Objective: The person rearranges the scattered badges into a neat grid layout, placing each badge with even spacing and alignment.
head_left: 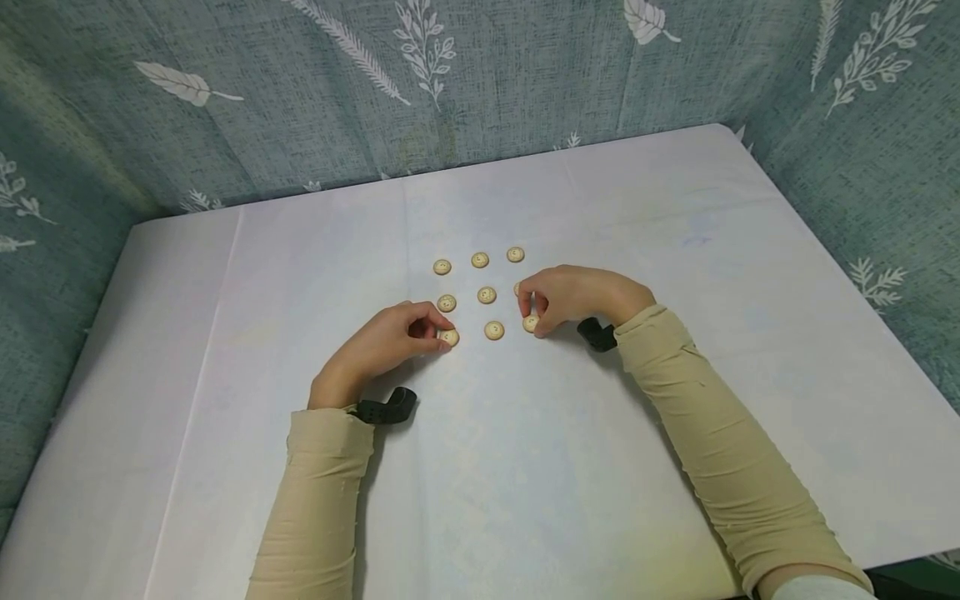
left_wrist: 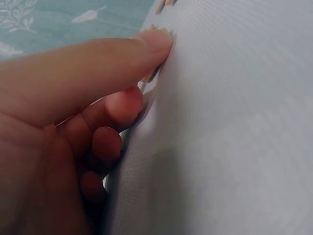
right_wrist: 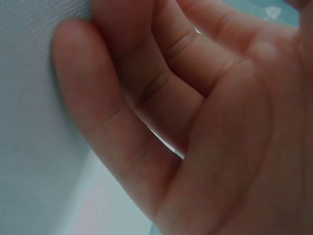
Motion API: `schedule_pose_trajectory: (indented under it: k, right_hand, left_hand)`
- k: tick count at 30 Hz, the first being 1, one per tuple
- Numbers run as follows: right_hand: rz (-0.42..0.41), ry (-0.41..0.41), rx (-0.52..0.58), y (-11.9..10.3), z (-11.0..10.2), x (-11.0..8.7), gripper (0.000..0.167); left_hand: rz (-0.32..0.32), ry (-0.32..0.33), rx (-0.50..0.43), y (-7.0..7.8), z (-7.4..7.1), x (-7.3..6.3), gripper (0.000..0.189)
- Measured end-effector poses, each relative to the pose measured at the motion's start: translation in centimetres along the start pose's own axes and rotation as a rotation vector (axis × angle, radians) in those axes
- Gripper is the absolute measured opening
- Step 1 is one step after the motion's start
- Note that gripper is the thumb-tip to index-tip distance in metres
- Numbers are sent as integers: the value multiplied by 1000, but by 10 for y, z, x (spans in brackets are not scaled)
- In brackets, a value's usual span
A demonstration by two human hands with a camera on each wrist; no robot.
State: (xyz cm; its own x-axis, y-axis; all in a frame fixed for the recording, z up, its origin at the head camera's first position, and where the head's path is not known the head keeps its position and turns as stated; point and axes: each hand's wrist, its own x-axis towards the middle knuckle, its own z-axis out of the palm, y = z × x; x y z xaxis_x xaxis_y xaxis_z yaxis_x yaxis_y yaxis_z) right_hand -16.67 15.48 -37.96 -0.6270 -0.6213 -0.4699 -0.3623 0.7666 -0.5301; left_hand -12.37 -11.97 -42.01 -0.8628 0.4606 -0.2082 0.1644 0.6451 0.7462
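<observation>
Several round, cream-coloured buttons lie in three rows of three on the table. My left hand (head_left: 390, 337) pinches the front-left button (head_left: 450, 337) between thumb and index finger at the table surface. At the front-right corner, my right hand (head_left: 577, 292) has thumb and fingertips around another button (head_left: 531, 323). Between the hands lies the front-middle button (head_left: 494, 331), with the centre button (head_left: 487, 295) behind it. The right fingers partly cover the right button of the middle row (head_left: 517, 288). In the right wrist view, curled fingers (right_wrist: 93, 93) hide the held button.
A white cloth covers the table (head_left: 480, 483). The back row holds a left button (head_left: 442, 267), a middle button (head_left: 480, 260) and a right button (head_left: 515, 254). A green-blue curtain (head_left: 510, 75) with white leaf prints hangs behind and at both sides. Dark bands sit at both wrists.
</observation>
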Motion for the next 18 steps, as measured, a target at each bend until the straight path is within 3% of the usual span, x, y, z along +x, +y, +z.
schedule_pose_trajectory:
  k: [18]
  right_hand:
    - [12, -2, -10, 1, 1, 1, 23]
  left_hand:
    - [-23, -19, -5, 1, -1, 0, 22]
